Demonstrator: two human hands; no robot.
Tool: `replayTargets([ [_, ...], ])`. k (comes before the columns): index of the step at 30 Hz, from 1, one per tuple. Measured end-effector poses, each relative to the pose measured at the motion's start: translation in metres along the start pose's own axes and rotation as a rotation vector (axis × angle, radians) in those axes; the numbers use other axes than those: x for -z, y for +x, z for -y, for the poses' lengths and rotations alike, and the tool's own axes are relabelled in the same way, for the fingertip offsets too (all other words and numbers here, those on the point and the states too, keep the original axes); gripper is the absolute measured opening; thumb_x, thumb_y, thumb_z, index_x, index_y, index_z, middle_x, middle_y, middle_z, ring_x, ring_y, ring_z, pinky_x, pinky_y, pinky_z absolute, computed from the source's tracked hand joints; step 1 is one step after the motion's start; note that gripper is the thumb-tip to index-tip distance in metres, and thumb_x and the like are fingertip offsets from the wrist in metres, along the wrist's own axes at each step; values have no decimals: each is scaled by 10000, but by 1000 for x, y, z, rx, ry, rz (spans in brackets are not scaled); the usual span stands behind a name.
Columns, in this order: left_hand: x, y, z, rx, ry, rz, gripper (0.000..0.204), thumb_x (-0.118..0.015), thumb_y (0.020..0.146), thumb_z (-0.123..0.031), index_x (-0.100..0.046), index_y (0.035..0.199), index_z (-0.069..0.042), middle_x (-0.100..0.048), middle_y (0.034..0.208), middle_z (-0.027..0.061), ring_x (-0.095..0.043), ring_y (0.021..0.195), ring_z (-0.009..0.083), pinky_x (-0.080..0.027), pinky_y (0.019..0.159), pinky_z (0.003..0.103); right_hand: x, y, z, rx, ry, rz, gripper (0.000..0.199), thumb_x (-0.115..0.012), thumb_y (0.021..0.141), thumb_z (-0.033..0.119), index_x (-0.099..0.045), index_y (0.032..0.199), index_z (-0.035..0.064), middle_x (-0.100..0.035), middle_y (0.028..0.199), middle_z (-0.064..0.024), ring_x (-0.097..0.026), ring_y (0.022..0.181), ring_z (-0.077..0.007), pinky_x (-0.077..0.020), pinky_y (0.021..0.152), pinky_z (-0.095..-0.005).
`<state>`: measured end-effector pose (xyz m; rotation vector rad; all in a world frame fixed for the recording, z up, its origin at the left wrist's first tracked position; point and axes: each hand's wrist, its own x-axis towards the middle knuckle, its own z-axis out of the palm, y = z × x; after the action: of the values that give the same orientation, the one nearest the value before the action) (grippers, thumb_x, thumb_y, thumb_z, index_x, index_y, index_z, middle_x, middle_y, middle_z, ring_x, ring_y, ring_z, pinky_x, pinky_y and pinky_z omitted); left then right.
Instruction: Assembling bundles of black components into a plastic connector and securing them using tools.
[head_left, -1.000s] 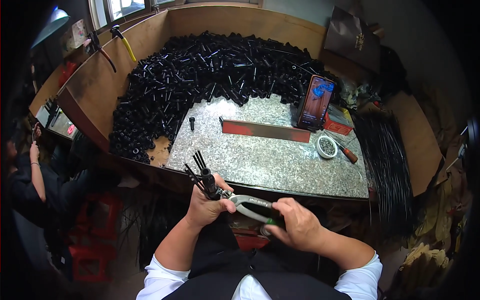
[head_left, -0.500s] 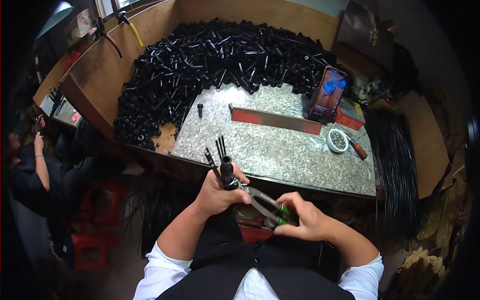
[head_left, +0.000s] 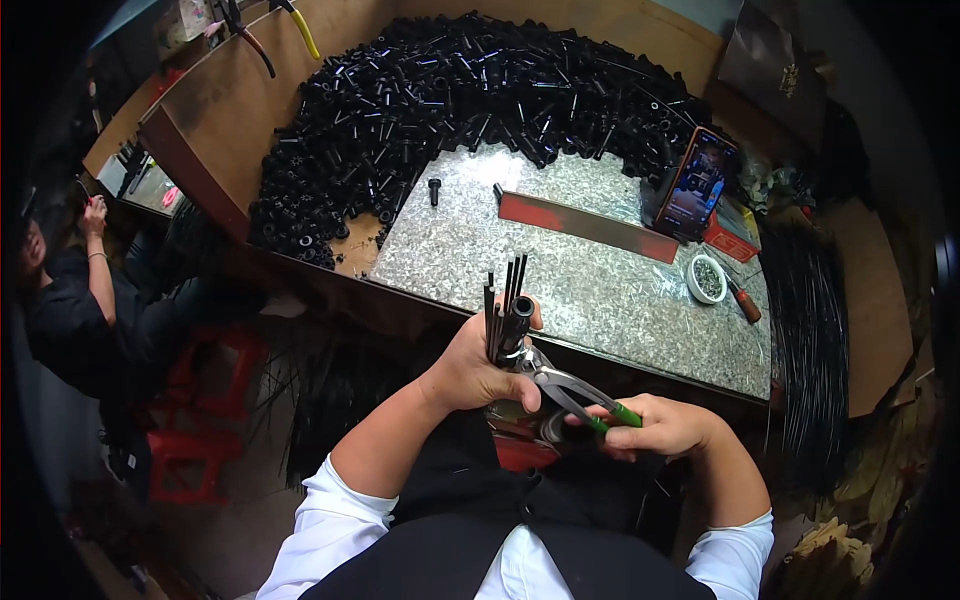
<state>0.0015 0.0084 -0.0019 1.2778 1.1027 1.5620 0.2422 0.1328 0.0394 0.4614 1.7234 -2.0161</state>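
Observation:
My left hand is closed around a short black tube, its open end facing up. Several thin black rods stand up beside the tube in the same grip. Pliers with green handles lie in my right hand, whose fingers wrap the handle ends. The jaws of the pliers meet the tube's side just above my left thumb; what exactly they bite on is too small to tell. Both hands are in front of the bench's near edge.
Beyond the speckled bench top rises a big heap of black tubular parts. On the bench are a single black part, a red-grey metal bar, a phone, a white bowl and a screwdriver. A co-worker sits at left.
The right hand has closed more firmly around the pliers' handles. The view has shifted, so the bench and both hands appear farther right. The left hand still holds the tube and rods.

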Motion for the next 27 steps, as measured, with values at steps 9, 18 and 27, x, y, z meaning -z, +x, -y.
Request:
replayTargets([
  [9,-5,2,3,-20,33,-95,586,-742,481,-599,-524,678,-92,-478,778,-35,-445,849,124,-385,744,310,-2,-13,35,176,-727,-356,494,-544,913,204,-396,1362,61,-557,1181,-177,-558,1070,-296,-426,918,-363],
  [18,-8,6,12,-13,-223,-128,870,-773,509,-600,-321,1013,-53,-379,555,-71,-419,481,17,-333,475,155,-2,9,14,167,-411,-173,380,-490,963,330,-497,1221,51,-596,901,-111,-568,841,-182,-458,775,-313],
  [27,-6,6,6,12,-210,-89,824,-774,524,-571,-339,994,-53,-378,559,-75,-405,494,15,-338,485,151,-17,7,15,90,-387,-266,356,-523,949,328,-542,1189,65,-596,810,-73,-558,739,-155,-451,701,-302],
])
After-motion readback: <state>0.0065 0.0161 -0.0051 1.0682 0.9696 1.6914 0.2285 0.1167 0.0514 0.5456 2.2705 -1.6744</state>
